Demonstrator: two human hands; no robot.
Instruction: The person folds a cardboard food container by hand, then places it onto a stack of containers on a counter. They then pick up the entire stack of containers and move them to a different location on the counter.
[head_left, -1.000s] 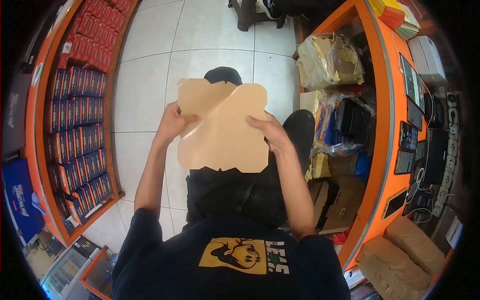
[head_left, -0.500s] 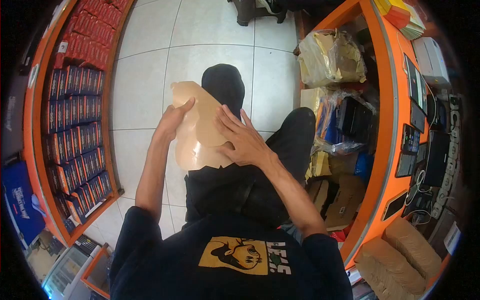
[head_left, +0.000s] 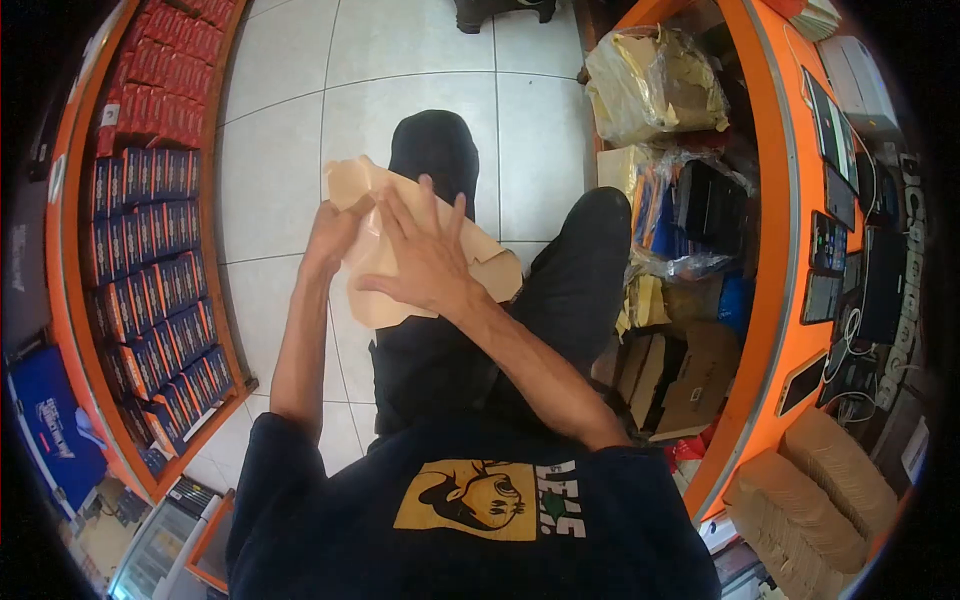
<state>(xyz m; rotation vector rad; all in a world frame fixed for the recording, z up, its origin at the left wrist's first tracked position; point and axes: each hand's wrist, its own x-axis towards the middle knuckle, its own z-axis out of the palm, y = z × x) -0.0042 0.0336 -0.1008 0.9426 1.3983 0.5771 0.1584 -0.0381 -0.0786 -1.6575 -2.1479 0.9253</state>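
Observation:
A tan, glossy sheet of paperboard [head_left: 490, 252] with curved and notched edges lies over my lap, a folded flap showing at its right end. At the sheet's left edge, my left hand [head_left: 333, 238] is closed on it, with the fingers mostly hidden underneath. My right hand [head_left: 428, 262] rests spread on top of the paperboard, fingers pointing up and the thumb out to the left. Its palm covers the middle of the sheet.
To the left, a shelf [head_left: 228, 330] holds rows of blue-orange and red boxes [head_left: 160, 120]. An orange counter [head_left: 765, 330] with phones and cables runs along the right. Below it sit plastic-wrapped goods [head_left: 655, 90]; stacks of brown cardboard pieces [head_left: 800, 510] stand at lower right.
My right hand has moved left and up across the paperboard, fingers now near my left hand. The sheet's right end has become visible with a folded flap. The view has shifted slightly.

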